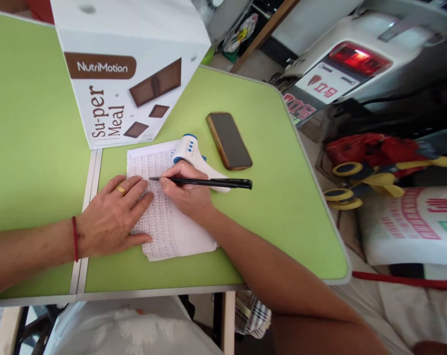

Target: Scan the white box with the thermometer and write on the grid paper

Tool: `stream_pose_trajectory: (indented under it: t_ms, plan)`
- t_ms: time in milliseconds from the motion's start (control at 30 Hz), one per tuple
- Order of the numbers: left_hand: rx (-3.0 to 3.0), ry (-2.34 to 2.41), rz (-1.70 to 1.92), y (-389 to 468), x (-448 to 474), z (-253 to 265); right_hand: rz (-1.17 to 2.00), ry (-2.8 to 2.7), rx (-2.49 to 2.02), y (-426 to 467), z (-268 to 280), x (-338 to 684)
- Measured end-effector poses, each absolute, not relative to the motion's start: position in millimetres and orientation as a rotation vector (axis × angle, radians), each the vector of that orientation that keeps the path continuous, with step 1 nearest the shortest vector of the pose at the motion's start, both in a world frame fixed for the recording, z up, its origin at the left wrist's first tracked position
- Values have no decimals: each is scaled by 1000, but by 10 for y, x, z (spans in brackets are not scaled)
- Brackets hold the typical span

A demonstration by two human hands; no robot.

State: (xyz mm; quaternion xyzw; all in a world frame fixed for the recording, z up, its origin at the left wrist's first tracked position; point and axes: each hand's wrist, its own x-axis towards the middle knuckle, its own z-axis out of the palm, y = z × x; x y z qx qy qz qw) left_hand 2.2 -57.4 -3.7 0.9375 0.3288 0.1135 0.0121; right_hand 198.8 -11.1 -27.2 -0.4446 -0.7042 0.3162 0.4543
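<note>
A sheet of paper point(186, 231) lies on the green table, its left part covered in rows of small handwriting. My left hand point(114, 217), with a gold ring and a red string bracelet, rests flat on the paper's left edge, fingers spread. Between the thumb and fingers of my right hand point(189, 190) is a black pen point(216, 183), its tip at the upper part of the written rows. Just beyond that hand, partly hidden by it, a white and blue infrared thermometer point(189, 148) lies across the paper's far edge.
A dark smartphone point(230, 140) in a brown case lies right of the thermometer. At the back left stands a large white NutriMotion box point(123, 98). The green folding table point(290, 212) has a metal rim. Beyond its right edge are a white scooter point(356, 59) and a printed sack point(404, 227).
</note>
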Motion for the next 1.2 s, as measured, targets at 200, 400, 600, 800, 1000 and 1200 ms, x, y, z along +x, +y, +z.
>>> stream_pose_trajectory:
  t_ms: [200, 400, 600, 800, 1000, 1200]
  plan:
    - [2923, 1027, 366, -569, 19, -42, 793, -1770, -1129, -111, -267, 1990]
    - [2923, 1024, 337, -564, 21, -40, 819, -1743, -1122, -111, -252, 1980]
    - [2919, 1023, 331, -562, 23, -25, 830, -1721, -1143, -109, -253, 1976]
    - [2927, 1017, 341, -558, 17, -27, 802, -1676, -1168, -111, -250, 1966]
    - [2930, 1015, 351, -562, 14, -37, 809, -1707, -1184, -117, -234, 1962]
    - [2916, 1016, 352, -564, 16, -38, 804, -1691, -1156, -109, -248, 1971]
